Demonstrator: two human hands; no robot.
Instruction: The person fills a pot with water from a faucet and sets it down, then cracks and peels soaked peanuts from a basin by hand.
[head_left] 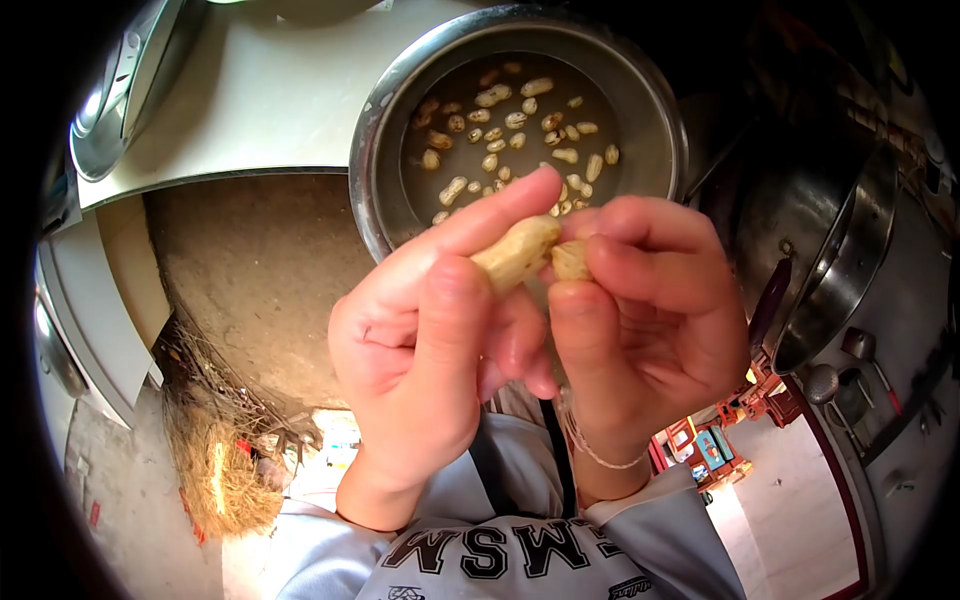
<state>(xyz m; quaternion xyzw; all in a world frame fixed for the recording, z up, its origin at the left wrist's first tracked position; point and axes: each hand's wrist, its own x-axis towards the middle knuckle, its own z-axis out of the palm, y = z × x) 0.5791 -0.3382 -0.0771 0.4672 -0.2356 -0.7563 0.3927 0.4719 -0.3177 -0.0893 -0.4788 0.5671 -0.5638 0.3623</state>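
Note:
Raised in front of the steel basin, my left hand (410, 340) pinches an unshelled peanut (515, 255) between thumb and forefinger. My right hand (660, 290) is closed on a smaller piece of peanut (570, 261) at the far end of the first. Whether the two pieces are still joined I cannot tell, as my fingertips cover part of them. Behind my hands, the wide metal basin (372, 180) holds water with many peanuts (493, 95) scattered through it. Its near part is hidden by my hands.
A pale countertop (270, 90) lies left of the basin. To the right stands a large dark metal pan (850, 270). Several ladles and utensils (822, 384) hang or lie at the lower right. Straw and twigs (225, 470) are on the floor at lower left.

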